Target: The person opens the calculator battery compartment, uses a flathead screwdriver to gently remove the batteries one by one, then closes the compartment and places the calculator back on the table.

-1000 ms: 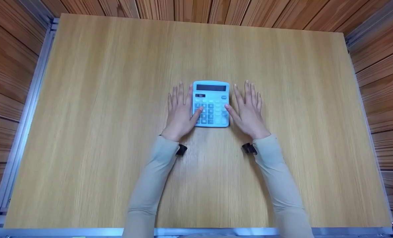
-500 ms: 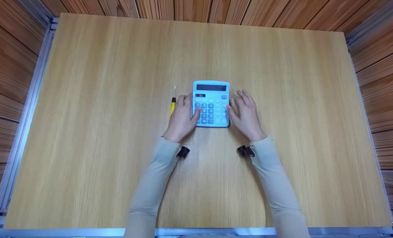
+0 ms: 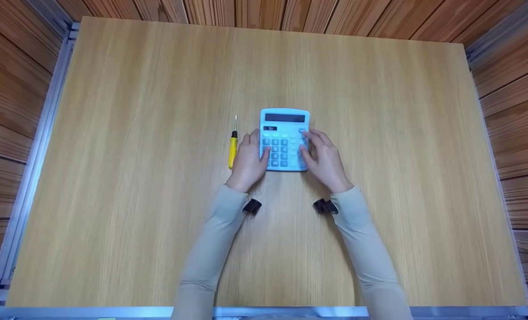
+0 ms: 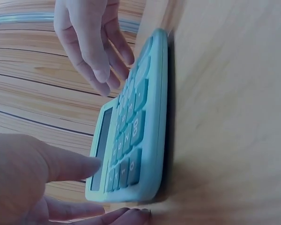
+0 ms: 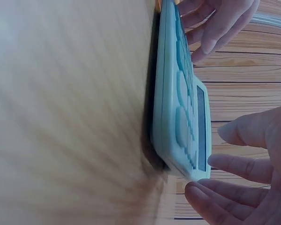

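A light blue calculator (image 3: pixel 283 140) with a dark display lies face up on the wooden table. Along its left side are the fingers of my left hand (image 3: pixel 247 164), the thumb extending over the number keys; in the left wrist view the thumb (image 4: pixel 79 164) stands above the keypad. My right hand (image 3: pixel 326 162) is at the right side, index finger and thumb reaching over the right-hand keys. From the right wrist, its thumb (image 5: pixel 234 132) appears raised off the calculator, other fingertips near the edge. Just left of my left hand lies a screwdriver (image 3: pixel 233 146) with a yellow handle.
The wide wooden table (image 3: pixel 135 133) has a metal frame rail (image 3: pixel 46 146) along its left and front edges. Wood-plank walls (image 3: pixel 517 133) stand behind and on both sides. Dark wrist-worn devices (image 3: pixel 252 207) sit by both cuffs.
Both hands have drawn in from flat, spread fingers to bent ones closer to the calculator. The screwdriver, earlier hidden at the left hand, now shows fully. The calculator has stayed in place.
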`<move>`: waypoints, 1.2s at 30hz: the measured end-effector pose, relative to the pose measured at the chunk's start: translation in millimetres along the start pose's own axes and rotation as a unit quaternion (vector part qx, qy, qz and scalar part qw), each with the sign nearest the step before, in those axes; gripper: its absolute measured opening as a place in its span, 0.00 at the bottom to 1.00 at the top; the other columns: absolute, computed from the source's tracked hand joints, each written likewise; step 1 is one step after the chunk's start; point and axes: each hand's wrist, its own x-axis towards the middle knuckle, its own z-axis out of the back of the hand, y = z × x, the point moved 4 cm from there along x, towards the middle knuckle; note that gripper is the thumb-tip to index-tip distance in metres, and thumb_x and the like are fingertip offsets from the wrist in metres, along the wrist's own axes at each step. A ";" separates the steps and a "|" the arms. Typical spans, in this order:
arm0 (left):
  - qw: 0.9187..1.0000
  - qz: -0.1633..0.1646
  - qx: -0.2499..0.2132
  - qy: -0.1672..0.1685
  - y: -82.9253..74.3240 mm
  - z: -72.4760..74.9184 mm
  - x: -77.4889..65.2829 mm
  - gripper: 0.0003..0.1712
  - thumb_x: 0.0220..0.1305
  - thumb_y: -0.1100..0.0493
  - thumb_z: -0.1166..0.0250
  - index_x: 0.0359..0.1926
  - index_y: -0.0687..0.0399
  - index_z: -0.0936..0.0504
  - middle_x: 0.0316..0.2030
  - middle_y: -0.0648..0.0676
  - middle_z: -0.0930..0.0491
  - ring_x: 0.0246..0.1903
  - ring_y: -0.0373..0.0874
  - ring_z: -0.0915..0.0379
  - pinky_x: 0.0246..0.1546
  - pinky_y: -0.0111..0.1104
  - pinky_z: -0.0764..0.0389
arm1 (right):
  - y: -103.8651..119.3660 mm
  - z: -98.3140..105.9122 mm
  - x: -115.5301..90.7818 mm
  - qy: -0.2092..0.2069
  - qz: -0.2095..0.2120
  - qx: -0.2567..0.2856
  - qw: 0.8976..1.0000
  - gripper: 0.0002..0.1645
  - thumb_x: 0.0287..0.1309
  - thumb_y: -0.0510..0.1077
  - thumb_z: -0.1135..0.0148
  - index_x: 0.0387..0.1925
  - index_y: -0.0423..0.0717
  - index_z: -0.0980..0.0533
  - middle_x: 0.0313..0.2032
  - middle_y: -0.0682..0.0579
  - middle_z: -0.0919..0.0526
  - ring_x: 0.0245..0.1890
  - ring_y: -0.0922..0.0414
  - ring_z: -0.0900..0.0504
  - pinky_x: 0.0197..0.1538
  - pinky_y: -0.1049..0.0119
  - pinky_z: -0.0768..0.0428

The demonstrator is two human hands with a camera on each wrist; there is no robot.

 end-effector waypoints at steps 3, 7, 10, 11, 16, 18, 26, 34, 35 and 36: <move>1.000 0.014 -0.005 0.006 -0.8 -2.5 1.0 0.34 0.71 0.56 0.46 0.70 0.68 0.44 0.64 0.67 0.35 0.65 0.54 0.37 0.66 0.40 0.36 | 1.3 -1.7 -0.7 0.006 -0.003 0.004 1.000 0.25 0.66 0.45 0.45 0.61 0.36 0.29 0.63 0.37 0.31 0.63 0.45 0.30 0.65 0.55 0.31; 0.999 0.035 0.004 0.014 -1.7 -4.9 2.5 0.34 0.71 0.56 0.46 0.70 0.68 0.45 0.65 0.68 0.37 0.66 0.56 0.40 0.67 0.41 0.38 | 2.0 -3.8 -1.2 0.011 -0.009 0.001 1.000 0.24 0.66 0.45 0.45 0.60 0.37 0.28 0.63 0.37 0.31 0.63 0.45 0.30 0.65 0.56 0.31; 0.998 0.051 0.018 0.011 -2.7 -6.5 3.7 0.34 0.71 0.55 0.47 0.70 0.69 0.44 0.65 0.69 0.37 0.66 0.57 0.40 0.67 0.42 0.37 | 2.8 -4.8 -1.6 0.015 -0.015 -0.002 1.000 0.24 0.67 0.46 0.45 0.60 0.37 0.28 0.64 0.37 0.32 0.65 0.45 0.32 0.66 0.55 0.33; 0.998 0.055 0.019 0.009 -3.2 -7.0 4.1 0.33 0.71 0.55 0.47 0.69 0.70 0.43 0.65 0.69 0.37 0.65 0.57 0.39 0.66 0.42 0.36 | 3.5 -5.0 -1.8 0.015 -0.017 -0.005 1.000 0.24 0.67 0.46 0.45 0.60 0.37 0.28 0.64 0.37 0.32 0.65 0.45 0.32 0.66 0.55 0.33; 0.997 0.080 0.008 0.012 -7.0 -9.7 5.3 0.30 0.73 0.56 0.52 0.68 0.72 0.42 0.66 0.70 0.41 0.66 0.57 0.41 0.66 0.43 0.36 | 7.0 -5.4 -2.6 0.015 -0.024 -0.018 0.999 0.26 0.65 0.48 0.43 0.60 0.37 0.28 0.64 0.36 0.32 0.66 0.44 0.34 0.68 0.53 0.35; 0.996 0.091 -0.002 0.017 -8.9 -9.8 5.3 0.29 0.74 0.57 0.55 0.69 0.71 0.42 0.67 0.70 0.43 0.67 0.57 0.42 0.67 0.43 0.38 | 8.3 -5.5 -2.8 0.013 -0.023 -0.023 0.999 0.29 0.63 0.50 0.40 0.60 0.37 0.28 0.64 0.36 0.32 0.67 0.43 0.34 0.68 0.52 0.36; 0.995 0.088 -0.050 0.026 -14.8 -5.9 4.0 0.28 0.68 0.67 0.53 0.68 0.69 0.41 0.65 0.68 0.42 0.57 0.53 0.34 0.63 0.40 0.33 | 10.1 -6.5 -3.3 0.003 -0.025 -0.014 1.000 0.39 0.59 0.60 0.38 0.62 0.38 0.30 0.65 0.36 0.32 0.67 0.43 0.34 0.69 0.52 0.37; 0.991 0.087 -0.099 0.010 -17.8 -0.7 3.4 0.25 0.67 0.72 0.52 0.64 0.65 0.39 0.58 0.62 0.35 0.55 0.49 0.31 0.62 0.36 0.31 | 16.7 -9.4 -1.8 0.035 -0.033 0.002 0.999 0.45 0.60 0.70 0.49 0.71 0.50 0.40 0.68 0.39 0.36 0.69 0.45 0.37 0.69 0.52 0.38; 0.991 0.081 -0.103 0.005 -18.7 0.7 3.1 0.23 0.68 0.71 0.52 0.64 0.65 0.39 0.58 0.62 0.34 0.55 0.49 0.31 0.62 0.35 0.30 | 17.8 -9.6 -1.7 0.039 -0.034 0.004 0.999 0.45 0.61 0.70 0.50 0.72 0.51 0.41 0.69 0.39 0.37 0.69 0.44 0.38 0.69 0.51 0.38; 0.992 0.074 -0.106 0.000 -19.6 2.1 2.9 0.22 0.69 0.71 0.53 0.63 0.65 0.38 0.57 0.62 0.33 0.55 0.49 0.31 0.62 0.35 0.30 | 18.8 -9.9 -1.5 0.043 -0.035 0.006 0.998 0.45 0.61 0.71 0.51 0.72 0.52 0.42 0.69 0.39 0.38 0.69 0.44 0.38 0.69 0.51 0.38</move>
